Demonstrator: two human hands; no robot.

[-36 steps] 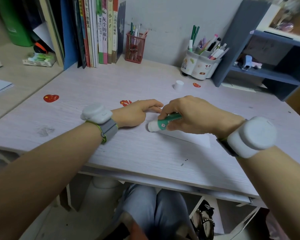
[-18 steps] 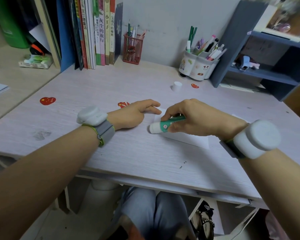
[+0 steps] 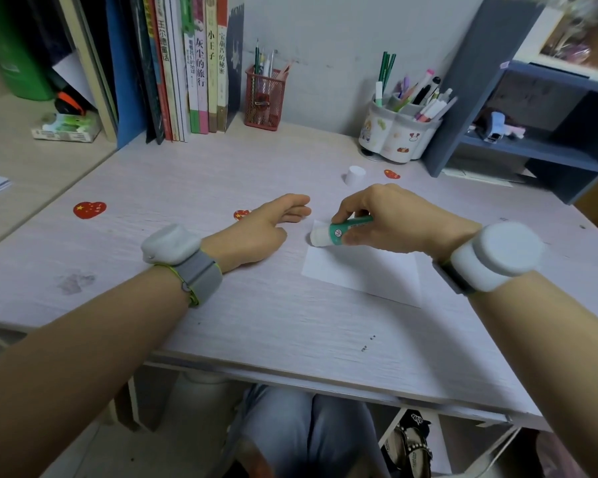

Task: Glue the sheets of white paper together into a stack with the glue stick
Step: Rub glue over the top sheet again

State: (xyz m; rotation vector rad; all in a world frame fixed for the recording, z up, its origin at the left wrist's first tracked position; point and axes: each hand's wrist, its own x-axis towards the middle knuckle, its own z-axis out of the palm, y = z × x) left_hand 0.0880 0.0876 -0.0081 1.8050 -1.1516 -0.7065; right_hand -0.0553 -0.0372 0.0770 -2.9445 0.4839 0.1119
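The right hand [image 3: 390, 219] is gripping the glue stick [image 3: 339, 230], fingers curled round its barrel, and is pressing its tip on the far-left corner of the white paper [image 3: 363, 274] at centre frame. The left hand [image 3: 266, 225] is resting flat and relaxed on the bench [image 3: 273, 326], holding nothing. The cap [image 3: 354, 174] is lying above (already off). Judgement: gluing is at an early stage; stacking remains.

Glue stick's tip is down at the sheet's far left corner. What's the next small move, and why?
Probably drag the glue stick along the white paper toward the near edge. The right hand grips it, tip on the far left corner; the rest looks bare. The left hand lies beside the sheet, so steady it first.
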